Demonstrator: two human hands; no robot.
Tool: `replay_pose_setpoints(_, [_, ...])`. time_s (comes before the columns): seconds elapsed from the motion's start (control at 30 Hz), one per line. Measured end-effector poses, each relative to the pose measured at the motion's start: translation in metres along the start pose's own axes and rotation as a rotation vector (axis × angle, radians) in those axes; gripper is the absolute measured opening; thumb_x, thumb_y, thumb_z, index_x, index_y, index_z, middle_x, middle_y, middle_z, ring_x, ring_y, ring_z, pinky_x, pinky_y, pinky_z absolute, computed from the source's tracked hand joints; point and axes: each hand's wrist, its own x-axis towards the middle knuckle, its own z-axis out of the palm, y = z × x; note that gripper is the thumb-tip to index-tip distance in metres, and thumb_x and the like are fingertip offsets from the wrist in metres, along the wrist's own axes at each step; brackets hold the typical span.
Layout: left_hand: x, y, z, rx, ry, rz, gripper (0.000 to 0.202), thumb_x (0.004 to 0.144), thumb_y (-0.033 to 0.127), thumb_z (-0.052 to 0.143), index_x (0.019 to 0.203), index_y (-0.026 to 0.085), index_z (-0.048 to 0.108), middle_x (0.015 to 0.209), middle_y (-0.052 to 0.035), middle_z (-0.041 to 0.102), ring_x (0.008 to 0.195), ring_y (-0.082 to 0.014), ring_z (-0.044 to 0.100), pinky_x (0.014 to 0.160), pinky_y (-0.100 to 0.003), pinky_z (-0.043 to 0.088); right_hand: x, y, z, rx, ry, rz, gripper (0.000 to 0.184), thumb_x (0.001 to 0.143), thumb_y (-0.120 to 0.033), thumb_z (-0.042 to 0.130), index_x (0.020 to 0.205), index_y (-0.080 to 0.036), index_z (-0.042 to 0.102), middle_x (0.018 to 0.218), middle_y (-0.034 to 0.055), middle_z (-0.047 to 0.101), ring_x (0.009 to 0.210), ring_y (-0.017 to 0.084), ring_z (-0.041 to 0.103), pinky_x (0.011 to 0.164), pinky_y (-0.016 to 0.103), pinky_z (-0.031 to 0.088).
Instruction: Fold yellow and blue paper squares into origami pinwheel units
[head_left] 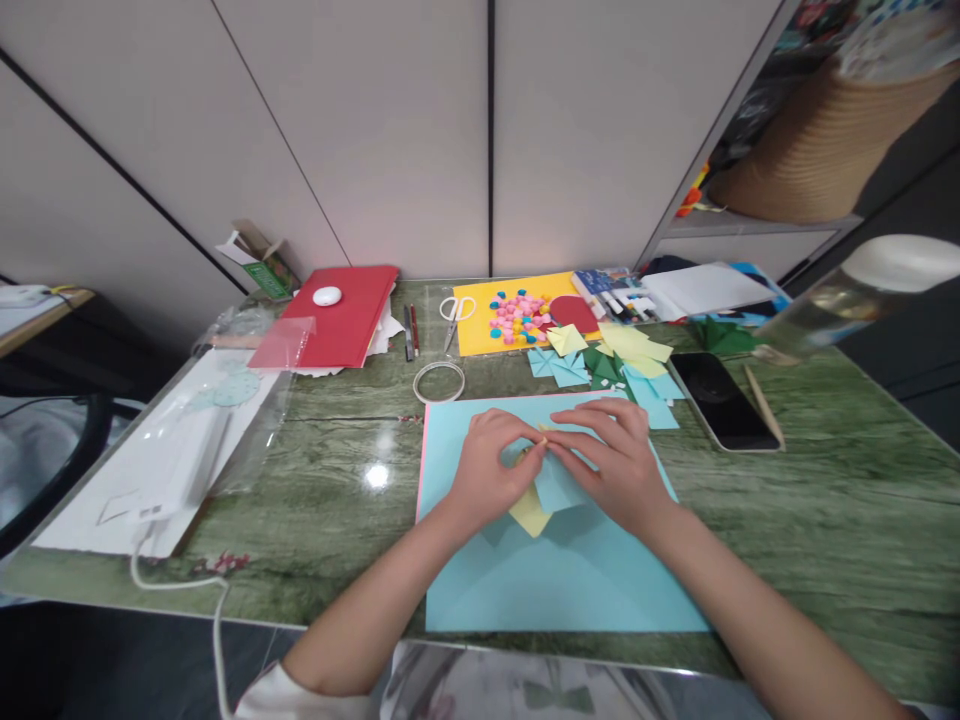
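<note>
Both hands meet over a large light-blue sheet (pixel 555 590) on the table. My left hand (pixel 491 465) pinches the top edge of a folded paper piece between thumb and index finger. My right hand (pixel 611 460) pinches the same spot from the other side, the fingertips of both hands touching or nearly so. Below the fingers hang a yellow paper flap (pixel 531 515) and a light-blue paper flap (pixel 559 487). Whether these two flaps are joined is hidden by my hands.
Folded blue, yellow and green papers (pixel 651 395) lie behind my right hand, beside a phone (pixel 724 402). Farther back are scissors (pixel 453 315), a tape roll (pixel 439 383), pink beads (pixel 517 318) and markers (pixel 619 298). A red folder (pixel 341 325) and a bottle (pixel 817 305) flank them.
</note>
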Motion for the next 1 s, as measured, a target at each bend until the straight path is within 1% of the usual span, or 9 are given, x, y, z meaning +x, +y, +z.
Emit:
replay_pose_setpoints(0.2, [-0.0010, 0.0007, 0.0025, 0.067, 0.034, 0.021, 0.007, 0.075, 0.018, 0.055, 0.075, 0.022, 0.061, 0.079, -0.0007, 0.067, 0.082, -0.0171, 0.057, 0.083, -0.034, 0.038, -0.0015, -0.0014, 0.0004, -0.013, -0.029, -0.011, 0.020, 0.078, -0.020, 0.060, 0.094, -0.031, 0.064, 0.096, -0.0011, 0.068, 0.095, 0.019, 0.051, 0.085, 0.039, 0.039])
replay_pose_setpoints(0.33, [-0.0009, 0.0012, 0.0031, 0.103, 0.031, 0.043, 0.007, 0.074, 0.017, 0.055, 0.074, 0.022, 0.060, 0.078, -0.0001, 0.067, 0.081, -0.0168, 0.057, 0.083, -0.034, 0.038, -0.0023, -0.0012, 0.0009, -0.007, -0.037, -0.007, 0.021, 0.079, -0.019, 0.059, 0.095, -0.031, 0.063, 0.097, -0.0012, 0.068, 0.096, 0.019, 0.051, 0.087, 0.039, 0.039])
replay_pose_setpoints(0.57, [-0.0005, 0.0008, 0.0026, 0.103, 0.054, 0.058, 0.006, 0.074, 0.016, 0.056, 0.074, 0.021, 0.060, 0.078, 0.0003, 0.066, 0.080, -0.0160, 0.056, 0.082, -0.034, 0.037, -0.0009, -0.0024, -0.0009, 0.011, -0.073, 0.021, 0.020, 0.079, -0.017, 0.058, 0.096, -0.027, 0.063, 0.102, 0.0003, 0.066, 0.097, 0.020, 0.050, 0.086, 0.039, 0.039])
replay_pose_setpoints(0.67, [-0.0002, 0.0013, 0.0025, 0.108, 0.050, 0.061, 0.006, 0.074, 0.017, 0.056, 0.074, 0.021, 0.060, 0.078, 0.0002, 0.067, 0.081, -0.0163, 0.056, 0.082, -0.034, 0.037, -0.0011, -0.0011, -0.0011, 0.015, -0.061, 0.015, 0.020, 0.078, -0.020, 0.060, 0.096, -0.028, 0.063, 0.099, -0.0004, 0.067, 0.097, 0.020, 0.050, 0.086, 0.039, 0.039])
replay_pose_setpoints(0.77, [-0.0005, 0.0024, 0.0022, 0.106, 0.036, 0.051, 0.006, 0.074, 0.018, 0.056, 0.073, 0.022, 0.060, 0.078, 0.0000, 0.067, 0.081, -0.0167, 0.056, 0.083, -0.034, 0.037, -0.0014, 0.0009, 0.0004, 0.017, -0.060, 0.022, 0.019, 0.079, -0.019, 0.059, 0.094, -0.029, 0.063, 0.097, -0.0014, 0.067, 0.096, 0.020, 0.050, 0.085, 0.039, 0.038])
replay_pose_setpoints(0.9, [-0.0007, 0.0032, 0.0006, 0.033, 0.022, -0.001, 0.005, 0.073, 0.017, 0.056, 0.071, 0.021, 0.060, 0.077, 0.0001, 0.066, 0.081, -0.0167, 0.056, 0.084, -0.034, 0.036, -0.0008, -0.0003, 0.0017, 0.023, -0.067, 0.046, 0.012, 0.080, -0.018, 0.057, 0.087, -0.027, 0.062, 0.098, 0.0005, 0.065, 0.096, 0.020, 0.050, 0.085, 0.039, 0.038])
replay_pose_setpoints(0.93, [-0.0002, 0.0029, -0.0002, -0.012, 0.008, -0.040, 0.005, 0.072, 0.017, 0.056, 0.070, 0.020, 0.060, 0.077, 0.0001, 0.065, 0.081, -0.0166, 0.056, 0.084, -0.033, 0.036, -0.0005, -0.0006, 0.0009, 0.015, -0.040, 0.060, 0.010, 0.080, -0.018, 0.057, 0.086, -0.026, 0.062, 0.099, 0.0021, 0.064, 0.097, 0.020, 0.051, 0.085, 0.039, 0.039])
replay_pose_setpoints(1.0, [0.0012, 0.0015, -0.0018, -0.145, -0.028, -0.146, 0.005, 0.072, 0.017, 0.055, 0.068, 0.019, 0.058, 0.075, 0.0000, 0.063, 0.079, -0.0161, 0.056, 0.080, -0.031, 0.039, -0.0004, 0.0020, -0.0031, -0.037, 0.076, 0.125, 0.008, 0.080, -0.020, 0.056, 0.085, -0.024, 0.062, 0.100, 0.0065, 0.059, 0.097, 0.021, 0.052, 0.083, 0.039, 0.041])
